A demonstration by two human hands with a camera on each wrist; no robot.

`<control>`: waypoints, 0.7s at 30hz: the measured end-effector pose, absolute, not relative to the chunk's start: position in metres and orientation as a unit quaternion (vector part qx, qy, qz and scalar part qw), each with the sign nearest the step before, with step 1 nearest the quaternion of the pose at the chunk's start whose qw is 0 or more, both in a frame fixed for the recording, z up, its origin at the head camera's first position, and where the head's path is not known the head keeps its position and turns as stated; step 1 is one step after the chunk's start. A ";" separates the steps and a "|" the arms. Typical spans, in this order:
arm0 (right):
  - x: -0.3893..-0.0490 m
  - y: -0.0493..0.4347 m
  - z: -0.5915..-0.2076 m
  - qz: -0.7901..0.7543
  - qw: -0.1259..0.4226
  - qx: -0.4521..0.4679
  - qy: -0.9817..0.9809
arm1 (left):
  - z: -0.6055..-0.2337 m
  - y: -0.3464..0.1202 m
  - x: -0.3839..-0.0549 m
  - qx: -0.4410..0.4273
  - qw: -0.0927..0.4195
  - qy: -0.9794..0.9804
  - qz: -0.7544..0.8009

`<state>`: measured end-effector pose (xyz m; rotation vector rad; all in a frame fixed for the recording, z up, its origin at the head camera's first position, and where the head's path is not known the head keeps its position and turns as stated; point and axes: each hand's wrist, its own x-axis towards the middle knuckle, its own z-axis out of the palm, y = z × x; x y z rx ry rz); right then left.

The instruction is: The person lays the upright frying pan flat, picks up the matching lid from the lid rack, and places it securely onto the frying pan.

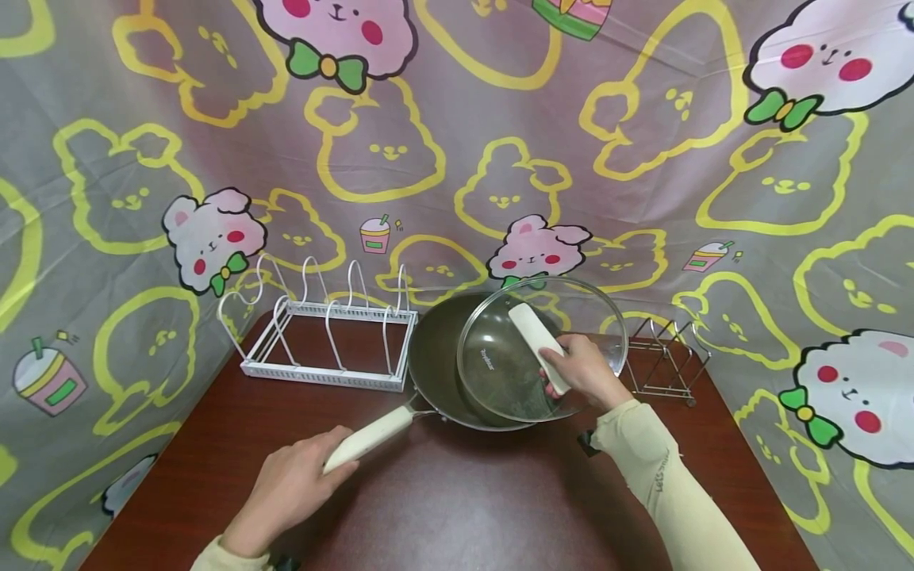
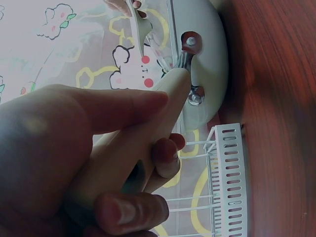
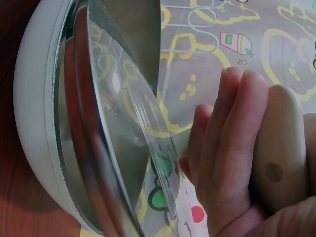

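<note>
A deep frying pan (image 1: 437, 349) with a pale outside and a dark inside stands on the table. My left hand (image 1: 296, 480) grips its cream handle (image 1: 374, 438), with thumb and fingers wrapped round it in the left wrist view. Over the pan's right part is a clear glass lid (image 1: 493, 381) with a metal rim (image 3: 96, 113). My right hand (image 1: 584, 366) holds the lid by its long cream grip (image 1: 530, 329). In the right wrist view the lid sits tilted at the pan's mouth; whether its lower edge touches the pan I cannot tell.
To the pan's left stands a white rack (image 1: 324, 376) with upright wire loops, close to the pan's side. A small metal wire rack (image 1: 664, 388) is at the right, behind my right forearm. A patterned cloth (image 1: 443, 182) hangs behind the brown table (image 1: 457, 507).
</note>
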<state>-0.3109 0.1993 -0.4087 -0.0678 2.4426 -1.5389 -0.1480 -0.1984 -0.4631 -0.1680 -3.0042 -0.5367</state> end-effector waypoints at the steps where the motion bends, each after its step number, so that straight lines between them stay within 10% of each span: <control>1: -0.311 0.199 -0.409 -0.528 0.126 -0.023 0.839 | -0.463 -0.198 -0.148 -0.055 0.042 -0.982 -0.175; 21: -0.312 0.195 -0.410 -0.529 0.121 -0.024 0.840 | -0.463 -0.198 -0.147 -0.054 0.043 -0.982 -0.176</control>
